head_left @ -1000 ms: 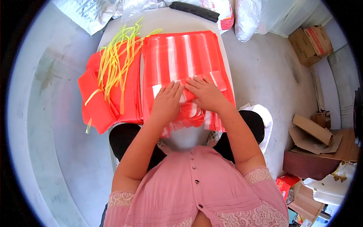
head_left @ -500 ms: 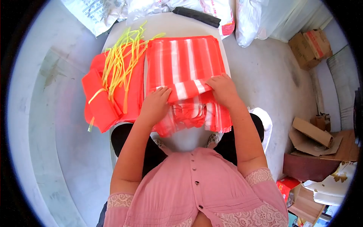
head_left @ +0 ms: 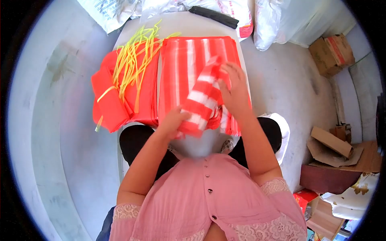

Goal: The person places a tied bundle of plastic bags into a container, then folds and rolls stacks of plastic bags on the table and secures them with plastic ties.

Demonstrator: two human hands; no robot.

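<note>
A folded strip of red-and-white striped plastic bags [head_left: 200,98] is held aslant over the pile, slightly blurred. My left hand [head_left: 173,122] is closed on its lower left end. At the upper end, my right hand [head_left: 235,90] has its thumb and fingers around the folded plastic. Beneath lies a flat stack of striped plastic bags [head_left: 177,68], its crumpled lower ends hanging at the table's near edge. To the left rest red folded bags [head_left: 146,96], with a rolled red bundle [head_left: 107,96] tied by a yellow band and many loose yellow ties [head_left: 134,60] on top.
The pale table [head_left: 173,25] carries a dark rolled bundle [head_left: 214,17] at its far end. White sacks [head_left: 267,24] stand behind. Cardboard boxes [head_left: 331,54] are at the right wall, and an opened carton [head_left: 333,148] sits lower right.
The striped strip, lying crosswise on the stack before, is now lifted and turned aslant. My right hand has moved up, my left hand down toward me.
</note>
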